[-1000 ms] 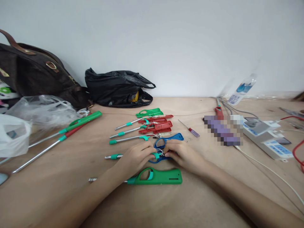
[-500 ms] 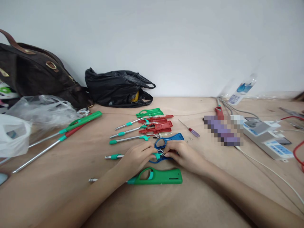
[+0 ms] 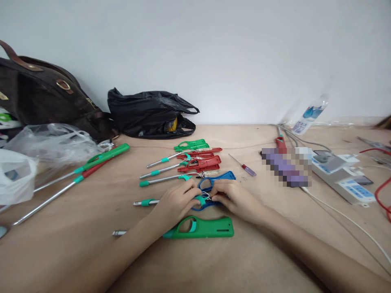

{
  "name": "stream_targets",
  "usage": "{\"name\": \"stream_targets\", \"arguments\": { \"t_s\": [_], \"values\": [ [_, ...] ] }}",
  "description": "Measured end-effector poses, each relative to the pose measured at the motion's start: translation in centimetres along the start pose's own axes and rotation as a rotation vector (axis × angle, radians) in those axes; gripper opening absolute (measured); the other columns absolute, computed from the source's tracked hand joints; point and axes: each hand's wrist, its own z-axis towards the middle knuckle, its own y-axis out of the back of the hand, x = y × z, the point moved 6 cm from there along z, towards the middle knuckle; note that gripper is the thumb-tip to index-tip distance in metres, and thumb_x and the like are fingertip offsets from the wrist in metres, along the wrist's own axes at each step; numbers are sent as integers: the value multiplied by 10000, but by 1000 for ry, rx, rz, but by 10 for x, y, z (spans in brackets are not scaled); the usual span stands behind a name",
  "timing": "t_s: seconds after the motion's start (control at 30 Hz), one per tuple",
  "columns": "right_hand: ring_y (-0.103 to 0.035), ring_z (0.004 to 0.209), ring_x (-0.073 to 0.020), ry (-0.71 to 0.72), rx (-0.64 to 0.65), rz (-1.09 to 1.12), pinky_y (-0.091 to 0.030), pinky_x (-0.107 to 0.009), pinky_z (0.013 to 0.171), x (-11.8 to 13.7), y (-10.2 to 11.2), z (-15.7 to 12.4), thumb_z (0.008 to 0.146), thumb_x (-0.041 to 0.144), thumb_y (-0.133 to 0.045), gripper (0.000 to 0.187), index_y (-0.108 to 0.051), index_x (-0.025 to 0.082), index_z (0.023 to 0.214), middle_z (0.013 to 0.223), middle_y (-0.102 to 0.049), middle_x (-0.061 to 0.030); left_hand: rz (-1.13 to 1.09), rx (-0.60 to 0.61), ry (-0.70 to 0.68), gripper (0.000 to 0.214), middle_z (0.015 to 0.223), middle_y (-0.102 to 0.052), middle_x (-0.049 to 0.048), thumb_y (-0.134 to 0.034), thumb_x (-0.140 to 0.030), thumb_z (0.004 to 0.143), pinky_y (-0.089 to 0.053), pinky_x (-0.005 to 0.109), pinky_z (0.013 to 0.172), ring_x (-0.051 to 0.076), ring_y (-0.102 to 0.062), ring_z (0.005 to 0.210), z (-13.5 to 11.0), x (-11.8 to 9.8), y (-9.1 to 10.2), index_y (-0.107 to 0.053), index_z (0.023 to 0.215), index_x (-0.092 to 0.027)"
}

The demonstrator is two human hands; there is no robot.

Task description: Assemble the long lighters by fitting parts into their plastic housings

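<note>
My left hand (image 3: pixel 180 200) is closed on the teal trigger (image 3: pixel 200 200) of a disassembled gas lighter, whose metal tube (image 3: pixel 155 202) sticks out to the left. Thin white wires (image 3: pixel 207 196) loop beside the trigger, and my right hand (image 3: pixel 233 198) pinches at them. What lies between the right fingertips is mostly hidden. Under the fingers is one half of a blue lighter casing (image 3: pixel 203 206); the other blue half (image 3: pixel 224 176) lies just behind. In front of both hands rests an assembled green lighter (image 3: pixel 210 226), its tube partly covered by my left forearm.
Behind my hands lie opened red casings (image 3: pixel 203 163), a green casing (image 3: pixel 195 144) and loose tubes. A screwdriver (image 3: pixel 248 169) is to their right. Farther right stand a power strip (image 3: pixel 351 189) and cables. Bags (image 3: pixel 149 114) line the back and left, near two long lighters (image 3: pixel 105 158).
Both hands stay at nearly the same spot, fingers still together around the trigger and wires. The whole view has shifted very slightly.
</note>
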Motion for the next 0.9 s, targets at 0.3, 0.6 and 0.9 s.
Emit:
{"name": "stream_targets", "arguments": {
  "t_s": [0.3, 0.6, 0.9],
  "values": [
    [-588, 764, -162, -2, -25, -52, -435, -280, 704, 3, 3, -3, 852, 48, -498, 202, -641, 178, 792, 843, -667, -37, 133, -18, -7, 130, 932, -614, 47, -439, -184, 955, -488, 274, 684, 183, -611, 802, 0, -5, 1, -568, 968, -172],
    [-592, 781, -168, 6, -32, -95, -428, -288, 713, 1, 0, -5, 872, 80, -504, 183, -634, 185, 799, 846, -666, -37, 163, -2, -14, 121, 947, -614, 53, -456, -190, 954, -483, 283, 671, 196, -614, 821, 0, -6, 1, -561, 1012, -168],
    [-585, 779, -172, -7, -9, -109, -437, -287, 703, 3, -3, -4, 866, 79, -502, 173, -614, 181, 782, 849, -657, -43, 198, 19, -57, 143, 956, -610, 65, -442, -156, 948, -481, 286, 672, 201, -605, 830, 0, -9, 0, -575, 998, -156]
  ]
}}
